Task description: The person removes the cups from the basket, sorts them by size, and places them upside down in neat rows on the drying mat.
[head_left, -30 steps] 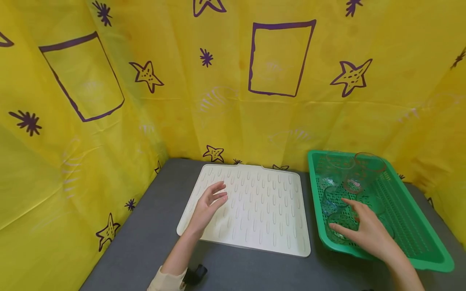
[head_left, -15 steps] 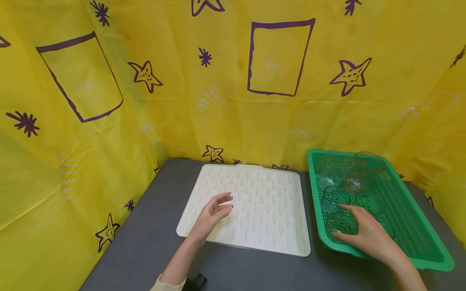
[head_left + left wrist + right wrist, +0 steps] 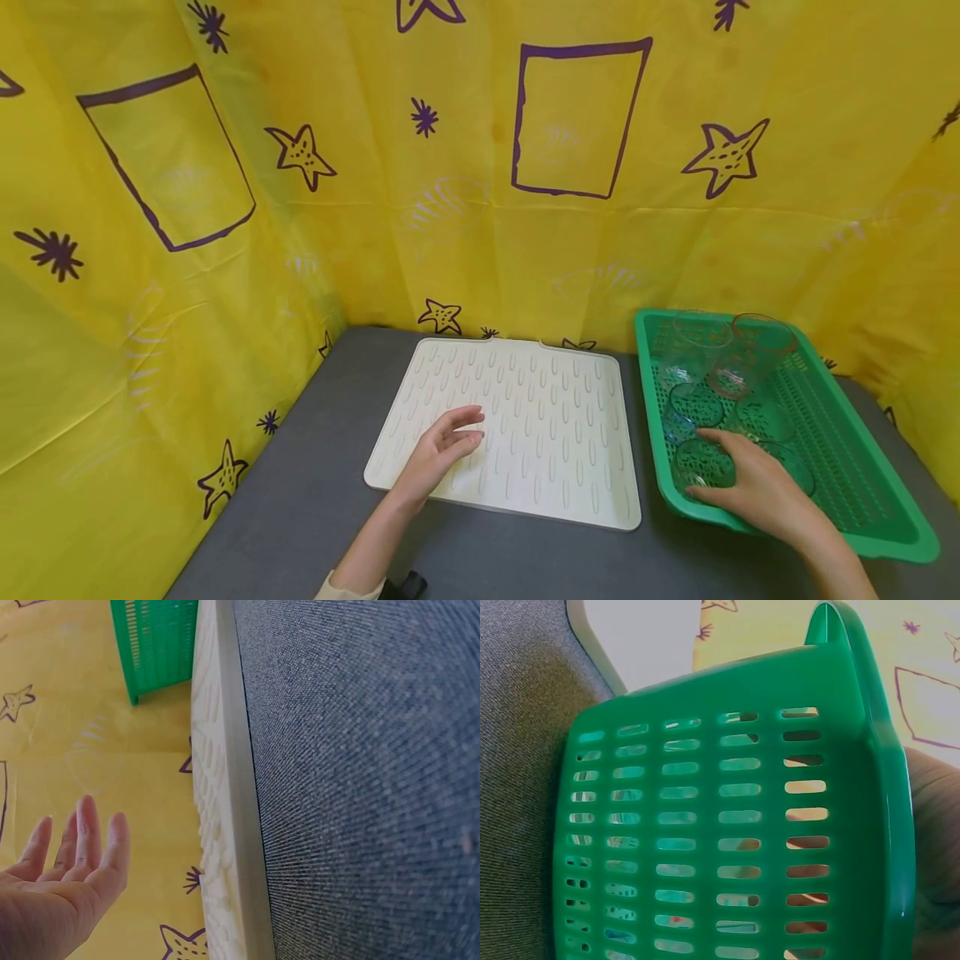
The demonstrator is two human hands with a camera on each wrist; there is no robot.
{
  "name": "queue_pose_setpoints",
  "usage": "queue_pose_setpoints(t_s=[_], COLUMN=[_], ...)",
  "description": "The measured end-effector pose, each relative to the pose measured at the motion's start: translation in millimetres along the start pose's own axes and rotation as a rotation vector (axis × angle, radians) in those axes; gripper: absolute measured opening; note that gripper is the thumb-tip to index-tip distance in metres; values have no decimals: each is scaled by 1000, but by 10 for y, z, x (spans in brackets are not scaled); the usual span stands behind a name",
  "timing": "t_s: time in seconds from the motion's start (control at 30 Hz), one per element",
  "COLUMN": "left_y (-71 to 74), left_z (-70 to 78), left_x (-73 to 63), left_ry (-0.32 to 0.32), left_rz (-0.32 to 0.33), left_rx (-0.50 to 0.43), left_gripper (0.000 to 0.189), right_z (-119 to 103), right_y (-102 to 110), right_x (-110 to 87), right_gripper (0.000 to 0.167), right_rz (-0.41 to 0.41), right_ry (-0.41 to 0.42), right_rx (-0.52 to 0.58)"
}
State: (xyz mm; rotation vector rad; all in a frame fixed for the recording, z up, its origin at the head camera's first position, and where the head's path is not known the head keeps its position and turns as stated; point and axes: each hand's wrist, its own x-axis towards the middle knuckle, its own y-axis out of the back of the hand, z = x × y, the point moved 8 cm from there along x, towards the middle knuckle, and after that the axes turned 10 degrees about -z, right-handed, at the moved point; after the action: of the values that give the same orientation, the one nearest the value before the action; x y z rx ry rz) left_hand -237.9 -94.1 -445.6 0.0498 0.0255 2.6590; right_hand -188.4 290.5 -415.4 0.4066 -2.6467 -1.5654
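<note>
My right hand [image 3: 757, 487] is over the front-left corner of the green basket [image 3: 888, 500], thumb and fingers spread on either side of a clear drinking glass [image 3: 699, 468]. Its thumb tip is right at the near rim of that glass. In the right wrist view the hand [image 3: 937, 847] shows past the basket's rim, and bits of skin appear through the wall slots. My left hand [image 3: 438, 454] hovers over a white ridged draining mat [image 3: 540, 417], fingers loosely curved and holding nothing. The left wrist view shows the same relaxed fingers [image 3: 88, 832].
Several more glasses stand in the basket, among them a pink-tinted one [image 3: 729, 379] at the back and a blue-tinted one [image 3: 681, 425]. The mat lies left of the basket on a dark grey table [image 3: 315, 467]. A yellow patterned cloth [image 3: 465, 250] hangs behind and at the sides.
My right hand has lowered a little toward the front-left glass, its thumb-to-finger gap about the same. My left hand has drifted down and slightly right over the mat. The glasses stay in place.
</note>
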Motion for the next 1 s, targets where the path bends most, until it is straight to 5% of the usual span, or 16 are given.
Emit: queue_pose_setpoints(t_s=[0.53, 1.0], left_y=[-32, -64], left_z=[-26, -37], left_x=[18, 20], left_ry=[14, -7], left_rz=[-12, -16], left_rx=[-16, 4], left_gripper=[47, 45], right_z=[-21, -184], right_y=[16, 228], right_x=[-8, -81], right_gripper=[85, 83], right_rz=[36, 99], right_ry=[-12, -30], right_rx=[-19, -32])
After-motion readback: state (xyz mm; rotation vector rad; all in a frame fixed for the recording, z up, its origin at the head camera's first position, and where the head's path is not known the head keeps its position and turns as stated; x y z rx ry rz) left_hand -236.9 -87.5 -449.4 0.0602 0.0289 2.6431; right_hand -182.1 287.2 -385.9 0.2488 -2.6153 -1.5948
